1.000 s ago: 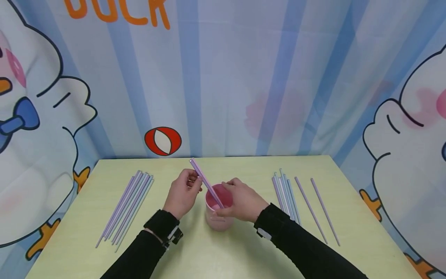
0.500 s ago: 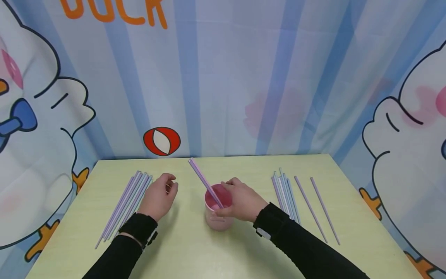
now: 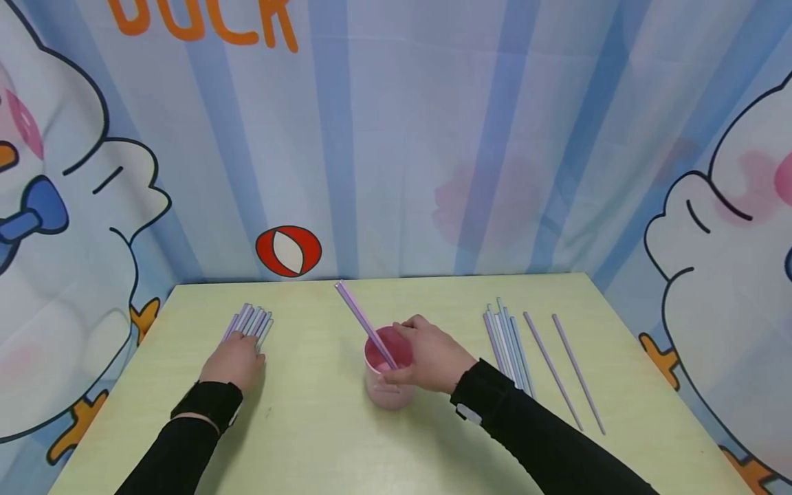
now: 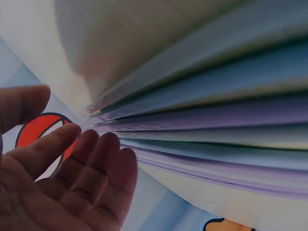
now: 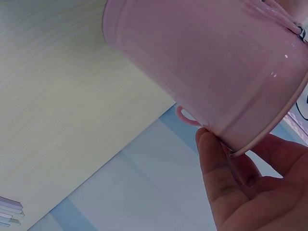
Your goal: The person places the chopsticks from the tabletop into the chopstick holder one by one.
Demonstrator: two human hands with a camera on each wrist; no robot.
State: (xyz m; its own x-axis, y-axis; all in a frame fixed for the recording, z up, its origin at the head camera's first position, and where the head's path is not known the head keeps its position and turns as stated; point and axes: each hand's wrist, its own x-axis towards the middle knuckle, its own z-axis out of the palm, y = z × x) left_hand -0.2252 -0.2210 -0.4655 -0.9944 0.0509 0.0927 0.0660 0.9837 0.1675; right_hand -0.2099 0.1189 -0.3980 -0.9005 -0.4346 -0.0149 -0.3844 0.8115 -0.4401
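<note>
Namely, left to right, placed by the pink cup (image 3: 388, 399): one left bundle (image 3: 252, 320) of lilac and pale blue sticks, well to its left, at least five, exact count unclear; one left hand (image 3: 232, 364), over that bundle; one cup, upright on one pale yellow table (image 3: 322, 454); lilac stick (image 3: 365, 323), leaning leftward out of the cup, single or paired hard to say; one right hand (image 3: 433, 354), at the cup's right side; one right bundle (image 3: 502, 337), right of the cup, at least four sticks; two loose sticks (image 3: 553, 372), lilac, farthest right of the cup.

Left fingers: loosely bent, thumb apart, the left bundle just beside them; contact cannot be told. Right fingers: thumb and fingertips pinching the cup's rim, the leaning stick left of them.

Obscured: left bundle's near part, behind hand and sleeve; leaning stick's foot, inside the cup; right bundle's near end, behind the right sleeve.
</note>
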